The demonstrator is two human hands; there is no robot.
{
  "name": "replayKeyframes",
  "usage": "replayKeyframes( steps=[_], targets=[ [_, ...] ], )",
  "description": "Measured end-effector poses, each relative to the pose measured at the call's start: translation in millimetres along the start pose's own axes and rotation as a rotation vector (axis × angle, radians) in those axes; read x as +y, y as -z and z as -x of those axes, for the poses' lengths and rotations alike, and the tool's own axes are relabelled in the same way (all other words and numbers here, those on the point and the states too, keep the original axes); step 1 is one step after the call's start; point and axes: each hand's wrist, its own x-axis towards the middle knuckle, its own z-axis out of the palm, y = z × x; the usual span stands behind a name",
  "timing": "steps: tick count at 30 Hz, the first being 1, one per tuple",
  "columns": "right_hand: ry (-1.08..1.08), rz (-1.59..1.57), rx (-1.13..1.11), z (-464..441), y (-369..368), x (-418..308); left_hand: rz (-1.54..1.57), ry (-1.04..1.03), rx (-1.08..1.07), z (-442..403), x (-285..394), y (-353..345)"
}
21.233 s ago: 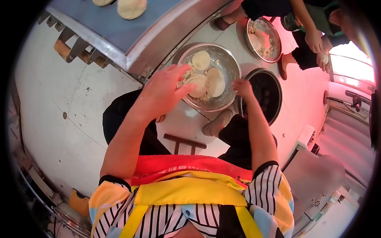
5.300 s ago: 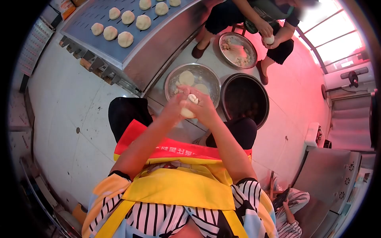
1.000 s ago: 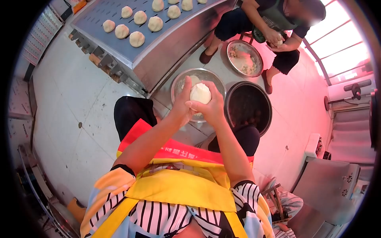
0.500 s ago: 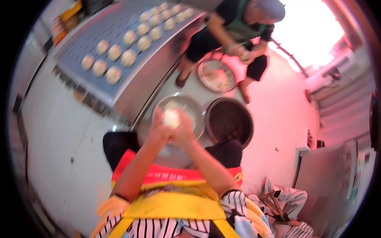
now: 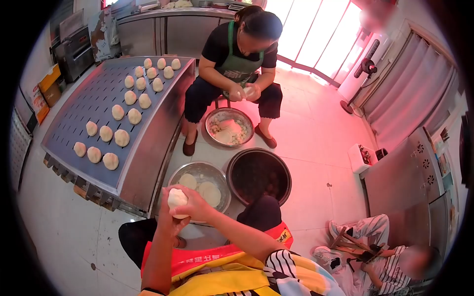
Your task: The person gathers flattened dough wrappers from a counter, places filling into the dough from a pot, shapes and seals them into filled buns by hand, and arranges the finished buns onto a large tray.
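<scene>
A pale, rounded dough ball [image 5: 177, 198] is held between my two hands, above the near left rim of a metal bowl. My left hand [image 5: 169, 221] cups it from below and the left side. My right hand [image 5: 196, 203] closes over its right side, fingers curled around the top. Some fingertips are hidden behind the ball. In the metal bowl [image 5: 203, 170] just beyond my hands lie several flattened dough pieces [image 5: 211, 194]. Right of this bowl stands a dark round basin [image 5: 247, 170] with dark round lumps [image 5: 269, 183] inside.
Several dough balls [image 5: 134, 116] sit on a slotted grey tabletop [image 5: 74, 116] at left. A seated co-worker [image 5: 237, 54] shapes dough over another bowl [image 5: 217, 114]. A person [image 5: 380, 264] sits at lower right. A fan [image 5: 368, 66] and white box [image 5: 356, 159] stand at right.
My view has tilted up and turned, showing more of the room. My hands, still around the dough ball, sit lower and further left in view, and my right hand now covers its right side.
</scene>
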Motion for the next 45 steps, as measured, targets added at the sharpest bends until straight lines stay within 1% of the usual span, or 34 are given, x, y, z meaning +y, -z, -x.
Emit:
replayKeyframes(
  steps=[1, 2, 4, 5, 7, 9, 10, 11, 13, 14, 15, 16, 17, 18, 19, 20, 21, 22, 25, 26, 28, 31, 34, 37, 40, 43, 45],
  targets=[
    [-0.069, -0.017, -0.006, 1, 0, 5, -0.022, 0.018, 0.003, 0, 0, -1],
    [-0.031, 0.161, 0.047, 2, -2, 8, 0.016, 0.006, 0.148, -1, -3, -6],
    [0.044, 0.513, 0.159, 4, -7, 7, 0.091, -0.016, 0.439, 6, -1, -50],
    [0.071, 0.431, 0.111, 5, -6, 4, 0.071, -0.028, 0.235, 5, -3, -27],
    [0.133, 0.280, 0.005, 3, 0, -10, 0.258, 0.095, -0.417, -15, -1, 26],
    [0.051, 0.151, -0.005, 4, 2, 0, 0.220, 0.118, -0.561, -18, -3, 35],
    [0.009, 0.086, -0.007, 3, 3, 5, 0.093, 0.090, -0.373, -18, -7, 35],
    [0.021, 0.181, 0.039, 1, 3, 9, -0.033, 0.062, -0.183, -20, -10, 35],
    [0.031, 0.359, 0.119, -3, 0, 21, 0.065, -0.052, 0.055, -15, -11, -17],
    [0.205, 0.514, 0.175, -5, 4, 36, 0.088, -0.069, 0.123, -13, -9, -22],
    [0.369, 0.653, 0.211, -7, 6, 48, 0.108, -0.065, 0.139, -16, -5, -14],
    [0.176, 0.385, 0.063, -7, 8, 16, 0.125, -0.052, 0.139, -18, -5, -4],
    [0.200, 0.071, 0.004, -9, 7, 20, 0.121, -0.051, 0.143, -18, -7, 2],
    [0.192, 0.128, -0.017, -8, 11, 11, -0.100, -0.101, 0.123, -6, -6, -6],
    [0.083, 0.072, 0.014, -7, 12, 12, -0.319, -0.155, 0.116, 5, -4, -14],
    [-0.023, 0.029, 0.055, -3, 10, 16, -0.139, -0.086, 0.105, -2, -10, -13],
    [0.034, 0.178, 0.119, 3, 6, 16, -0.083, -0.049, 0.146, 2, -12, -23],
    [0.108, 0.334, 0.185, 5, 5, 13, -0.057, -0.033, 0.133, 3, -13, -22],
    [0.153, 0.381, 0.115, 5, 8, -1, -0.057, 0.016, 0.034, 3, -13, -12],
    [0.158, 0.289, 0.071, 3, 11, 4, -0.075, 0.033, 0.005, 2, -13, -8],
    [0.173, 0.105, -0.019, -1, 14, 8, -0.126, 0.050, 0.048, 2, -10, -10],
    [-0.102, 0.150, 0.135, 7, 5, -4, -0.199, -0.013, 0.214, 3, -10, -25],
    [0.132, 0.327, 0.092, 7, 8, 1, -0.092, -0.027, -0.149, -2, -13, 4],
    [0.025, -0.086, -0.059, 6, 12, 7, 0.000, 0.080, -0.298, -7, -10, 8],
    [-0.058, 0.177, 0.138, 10, 6, 14, -0.091, 0.015, 0.197, 5, -11, -27],
    [0.000, 0.162, 0.065, 11, 4, -3, -0.019, 0.019, -0.210, -1, -9, 3],
    [-0.066, -0.022, 0.029, 9, 6, 0, -0.096, 0.035, -0.121, -5, -11, 5]
  ],
)
